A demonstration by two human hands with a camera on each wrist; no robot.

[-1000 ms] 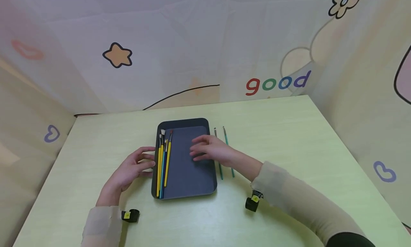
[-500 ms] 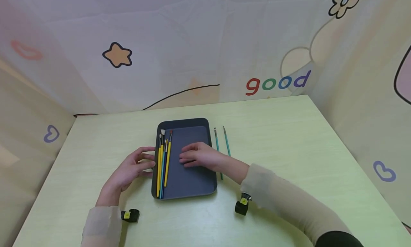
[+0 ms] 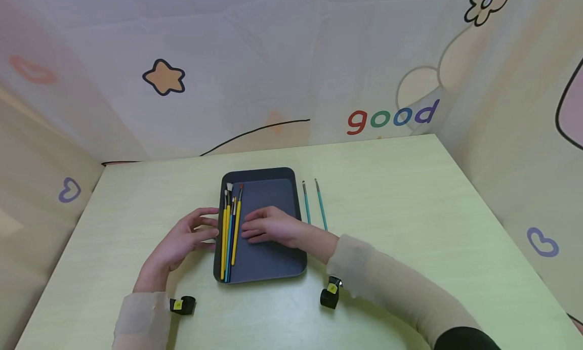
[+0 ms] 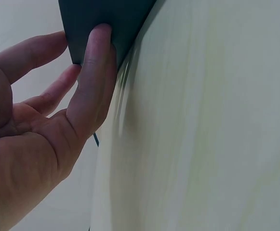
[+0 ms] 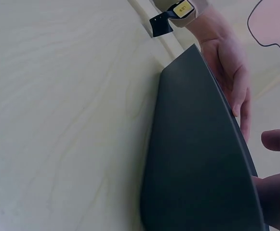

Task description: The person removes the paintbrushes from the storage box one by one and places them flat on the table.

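A dark grey tray (image 3: 280, 266) lies on the table with several paintbrushes (image 3: 237, 228), yellow, teal and dark-handled, side by side along its left wall. My left hand (image 3: 190, 236) touches the tray's left outer side with its fingertips. In the left wrist view the left hand's fingers (image 4: 94, 77) rest against the dark wall. My right hand (image 3: 273, 227) is over the inside of the tray, fingers loosely extended toward the brushes and nothing held. The right wrist view shows the tray's outer wall (image 5: 193, 154), with part of the right hand (image 5: 279, 192) at its rim.
Two teal paintbrushes (image 3: 321, 203) lie on the table to the right of the tray, their lower ends hidden behind the right forearm. A printed cloth (image 3: 255, 77) stands behind the table (image 3: 387, 188). Black wrist cameras (image 3: 330, 293) hang at both cuffs.
My right hand has moved left and slightly nearer the body across the tray, from its right edge toward the brushes. The left hand and the brushes have stayed put.
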